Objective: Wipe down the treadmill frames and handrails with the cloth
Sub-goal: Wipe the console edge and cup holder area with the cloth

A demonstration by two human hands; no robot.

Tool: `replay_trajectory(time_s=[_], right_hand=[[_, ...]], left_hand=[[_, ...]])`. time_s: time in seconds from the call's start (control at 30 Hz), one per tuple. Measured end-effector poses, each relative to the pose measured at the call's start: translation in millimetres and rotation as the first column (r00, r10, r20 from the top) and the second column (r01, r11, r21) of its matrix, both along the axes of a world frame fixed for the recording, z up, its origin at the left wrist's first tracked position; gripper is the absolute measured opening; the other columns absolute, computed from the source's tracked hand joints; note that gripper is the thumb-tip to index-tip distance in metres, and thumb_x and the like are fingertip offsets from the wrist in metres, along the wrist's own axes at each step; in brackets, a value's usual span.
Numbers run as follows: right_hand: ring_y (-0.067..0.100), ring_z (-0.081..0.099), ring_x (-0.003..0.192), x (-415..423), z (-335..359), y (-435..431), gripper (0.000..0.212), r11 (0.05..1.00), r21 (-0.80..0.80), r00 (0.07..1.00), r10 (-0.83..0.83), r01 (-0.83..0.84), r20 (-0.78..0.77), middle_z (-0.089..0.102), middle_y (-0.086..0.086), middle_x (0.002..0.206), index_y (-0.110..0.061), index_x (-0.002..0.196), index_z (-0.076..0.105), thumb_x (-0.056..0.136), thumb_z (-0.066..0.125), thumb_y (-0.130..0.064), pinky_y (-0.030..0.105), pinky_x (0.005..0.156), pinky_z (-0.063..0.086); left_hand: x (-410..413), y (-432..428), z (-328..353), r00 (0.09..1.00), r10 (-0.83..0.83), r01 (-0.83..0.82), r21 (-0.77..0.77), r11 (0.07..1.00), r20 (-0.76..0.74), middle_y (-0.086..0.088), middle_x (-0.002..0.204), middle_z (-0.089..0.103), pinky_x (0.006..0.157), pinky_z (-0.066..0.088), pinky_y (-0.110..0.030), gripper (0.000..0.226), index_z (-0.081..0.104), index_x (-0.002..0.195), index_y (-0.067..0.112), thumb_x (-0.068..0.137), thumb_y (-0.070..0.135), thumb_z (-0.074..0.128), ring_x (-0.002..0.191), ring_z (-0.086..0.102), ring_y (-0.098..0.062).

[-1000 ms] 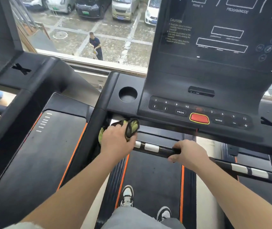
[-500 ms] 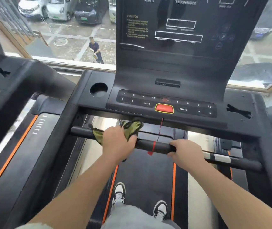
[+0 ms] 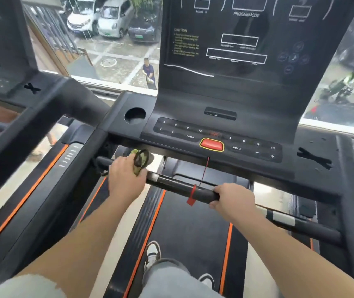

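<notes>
the left hand [image 3: 126,179] presses the yellow-green cloth [image 3: 142,161] onto the left end of the black front handrail [image 3: 171,185]. its fingers are curled over both, and a bunch of cloth sticks up past the knuckles. the right hand [image 3: 234,200] is closed round the bare bar further right, just past the red safety clip [image 3: 191,196]. the cloth looks thin, soft and light, so it should fold easily round the rigid, smooth tube. it is probably best held bunched in the palm and wrapped fully round, so it slides without slipping loose.
</notes>
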State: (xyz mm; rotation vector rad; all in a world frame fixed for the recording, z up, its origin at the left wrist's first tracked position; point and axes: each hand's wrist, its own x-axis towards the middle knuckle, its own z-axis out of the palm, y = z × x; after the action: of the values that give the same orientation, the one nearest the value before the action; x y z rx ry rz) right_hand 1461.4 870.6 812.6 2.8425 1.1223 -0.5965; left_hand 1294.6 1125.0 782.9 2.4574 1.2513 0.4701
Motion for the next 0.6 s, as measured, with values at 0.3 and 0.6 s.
replay_trajectory(time_s=[0.3,0.6], right_hand=[[0.024,0.064,0.093,2.7,3.8,3.0,0.02,0.995,-0.095,1.0,0.024,-0.025,-0.01,0.06,-0.007,0.088,-0.031,0.108,0.067,0.089,0.064,-0.036,0.029,0.07,0.044],[0.02,0.064,0.09,-2.4,4.0,1.3,0.016,1.0,-0.029,1.0,0.003,-0.003,0.005,0.062,-0.009,0.087,-0.033,0.102,0.066,0.091,0.063,-0.044,0.028,0.068,0.045]], left_hand=[[10.3,-96.9,-25.1,0.767,-0.642,0.642,0.016,0.766,-0.019,0.005,0.133,0.048,0.121,0.026,-0.056,0.058,0.048,0.127,0.032,0.073,0.043,0.068,0.13,0.043,-0.023],[27.3,-131.1,-20.8,0.939,-0.265,0.294,-0.115,0.949,0.217,-0.001,0.128,0.053,0.11,0.043,-0.051,0.054,0.056,0.126,0.024,0.075,0.029,0.075,0.126,0.044,-0.029]])
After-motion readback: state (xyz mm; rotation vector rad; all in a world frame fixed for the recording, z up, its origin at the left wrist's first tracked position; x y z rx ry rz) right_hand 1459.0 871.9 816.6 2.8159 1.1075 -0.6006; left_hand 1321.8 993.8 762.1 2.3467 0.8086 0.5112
